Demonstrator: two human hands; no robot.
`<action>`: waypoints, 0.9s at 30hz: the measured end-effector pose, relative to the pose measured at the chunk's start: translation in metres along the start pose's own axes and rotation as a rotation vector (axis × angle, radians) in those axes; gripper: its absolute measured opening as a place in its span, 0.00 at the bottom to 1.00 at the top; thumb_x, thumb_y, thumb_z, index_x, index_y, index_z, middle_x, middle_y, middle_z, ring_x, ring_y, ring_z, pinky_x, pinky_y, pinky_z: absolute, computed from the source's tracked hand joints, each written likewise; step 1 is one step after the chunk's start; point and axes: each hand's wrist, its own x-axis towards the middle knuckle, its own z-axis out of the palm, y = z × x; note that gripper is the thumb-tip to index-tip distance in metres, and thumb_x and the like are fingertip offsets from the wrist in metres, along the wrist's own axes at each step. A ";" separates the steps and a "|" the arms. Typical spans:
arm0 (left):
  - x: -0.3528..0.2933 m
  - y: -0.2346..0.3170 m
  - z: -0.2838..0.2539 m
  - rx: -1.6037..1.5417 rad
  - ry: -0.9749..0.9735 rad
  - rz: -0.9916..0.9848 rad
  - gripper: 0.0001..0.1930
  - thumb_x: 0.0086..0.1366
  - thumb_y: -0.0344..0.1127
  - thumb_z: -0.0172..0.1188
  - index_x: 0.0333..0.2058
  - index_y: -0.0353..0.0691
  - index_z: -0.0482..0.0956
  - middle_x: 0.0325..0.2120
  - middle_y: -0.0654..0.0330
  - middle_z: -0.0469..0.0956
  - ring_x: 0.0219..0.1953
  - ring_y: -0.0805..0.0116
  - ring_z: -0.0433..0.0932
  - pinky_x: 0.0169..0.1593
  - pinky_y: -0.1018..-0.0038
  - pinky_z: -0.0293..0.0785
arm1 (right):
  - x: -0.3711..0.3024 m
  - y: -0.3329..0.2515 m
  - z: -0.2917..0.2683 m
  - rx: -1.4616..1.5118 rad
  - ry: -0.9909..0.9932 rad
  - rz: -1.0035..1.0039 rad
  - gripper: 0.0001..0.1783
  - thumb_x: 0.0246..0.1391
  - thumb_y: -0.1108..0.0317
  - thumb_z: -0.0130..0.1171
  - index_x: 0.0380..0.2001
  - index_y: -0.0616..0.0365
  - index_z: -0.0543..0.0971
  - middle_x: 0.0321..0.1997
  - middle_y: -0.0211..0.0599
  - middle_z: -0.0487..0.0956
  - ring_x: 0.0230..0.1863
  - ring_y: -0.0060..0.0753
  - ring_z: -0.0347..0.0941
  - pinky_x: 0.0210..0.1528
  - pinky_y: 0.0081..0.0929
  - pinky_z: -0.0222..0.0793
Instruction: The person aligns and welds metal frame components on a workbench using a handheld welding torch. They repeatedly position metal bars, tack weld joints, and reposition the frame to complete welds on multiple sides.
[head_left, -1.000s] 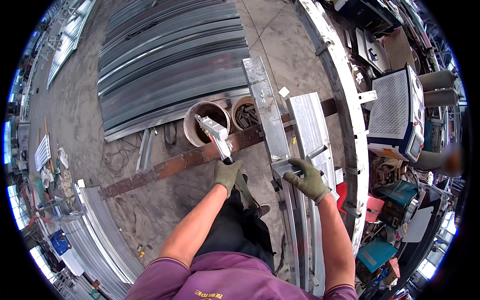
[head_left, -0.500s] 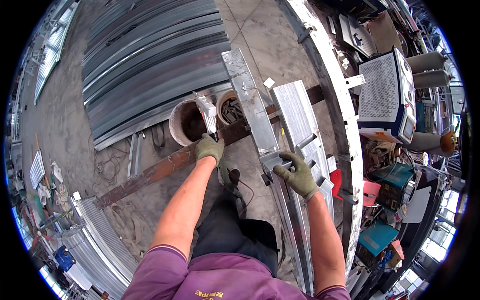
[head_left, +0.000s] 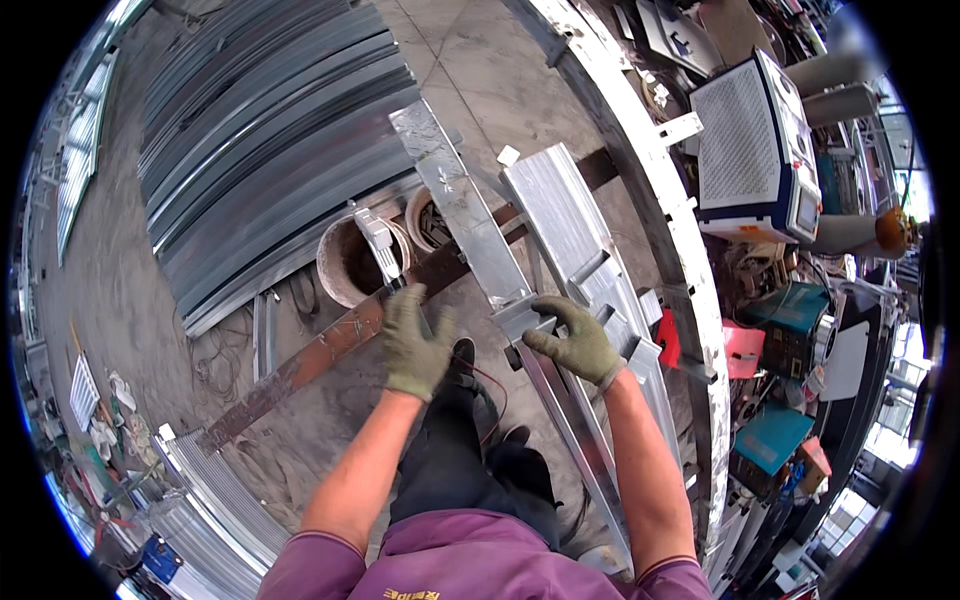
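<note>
My left hand [head_left: 418,345], in an olive work glove, is open with its fingers apart, just behind the handle end of a silver handheld gun-shaped tool [head_left: 380,245]. The tool leans on a rusty steel beam [head_left: 335,340] with its nose over a round bucket [head_left: 333,262]. Gloved alike, my right hand [head_left: 578,345] has thumb and forefinger curled around the end of a short metal channel piece [head_left: 512,320]. That piece lies across the long silver rails, against the end of a wide metal bar [head_left: 460,205]. The palm hides part of the grip.
A second bucket [head_left: 425,222] holds small metal pieces. Long metal profiles [head_left: 280,150] lie stacked on the floor. Several channel sections [head_left: 565,215] rest right of the bar. A white-and-blue machine [head_left: 745,140] stands at the right, beyond a long white-grey beam [head_left: 665,180].
My left hand has let go of the gun-shaped tool, drawn back toward me and opened. The tool stays on the rusty beam. My right hand keeps its place at the channel piece.
</note>
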 end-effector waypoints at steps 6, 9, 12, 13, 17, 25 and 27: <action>-0.017 0.072 0.025 -0.207 -0.459 0.176 0.29 0.66 0.41 0.73 0.63 0.37 0.79 0.60 0.43 0.81 0.63 0.43 0.80 0.67 0.55 0.75 | -0.022 0.006 0.003 0.045 0.135 -0.066 0.40 0.57 0.51 0.76 0.67 0.61 0.77 0.64 0.50 0.81 0.64 0.50 0.78 0.68 0.40 0.73; -0.015 0.076 0.040 -0.118 -0.519 0.140 0.27 0.66 0.43 0.72 0.60 0.38 0.81 0.55 0.42 0.84 0.57 0.43 0.84 0.62 0.55 0.79 | -0.061 0.016 0.002 -0.020 0.264 -0.050 0.38 0.57 0.54 0.74 0.67 0.61 0.77 0.66 0.55 0.80 0.67 0.59 0.76 0.72 0.45 0.70; -0.010 0.095 0.042 -0.001 -0.558 0.056 0.25 0.66 0.45 0.71 0.57 0.37 0.83 0.51 0.43 0.86 0.50 0.43 0.87 0.56 0.54 0.81 | -0.111 0.041 0.016 -0.223 0.351 0.049 0.35 0.57 0.58 0.72 0.65 0.60 0.78 0.66 0.57 0.80 0.67 0.63 0.76 0.72 0.49 0.71; -0.013 0.093 0.047 0.050 -0.507 0.080 0.25 0.66 0.45 0.71 0.57 0.37 0.83 0.50 0.43 0.86 0.50 0.43 0.87 0.55 0.54 0.82 | -0.124 0.046 0.025 -0.287 0.320 0.099 0.34 0.57 0.59 0.71 0.65 0.60 0.78 0.65 0.57 0.80 0.66 0.62 0.76 0.71 0.49 0.72; -0.017 0.091 0.060 0.125 -0.397 0.095 0.21 0.67 0.43 0.71 0.53 0.37 0.85 0.44 0.44 0.88 0.46 0.45 0.88 0.52 0.55 0.82 | -0.145 0.061 0.045 -0.295 0.226 0.293 0.33 0.56 0.62 0.68 0.65 0.59 0.78 0.64 0.55 0.81 0.63 0.60 0.78 0.66 0.50 0.74; -0.003 0.102 0.052 0.258 -0.408 0.211 0.18 0.64 0.41 0.69 0.49 0.38 0.86 0.44 0.44 0.86 0.48 0.39 0.86 0.53 0.50 0.80 | -0.146 0.075 0.055 -0.196 0.292 0.230 0.30 0.53 0.65 0.66 0.61 0.59 0.79 0.57 0.55 0.83 0.58 0.61 0.81 0.61 0.53 0.76; -0.005 0.108 0.058 0.288 -0.453 0.224 0.17 0.60 0.39 0.69 0.46 0.38 0.85 0.43 0.43 0.84 0.48 0.37 0.83 0.53 0.50 0.79 | -0.144 0.077 0.055 -0.164 0.306 0.271 0.25 0.52 0.65 0.67 0.54 0.60 0.81 0.54 0.58 0.85 0.56 0.62 0.82 0.60 0.54 0.76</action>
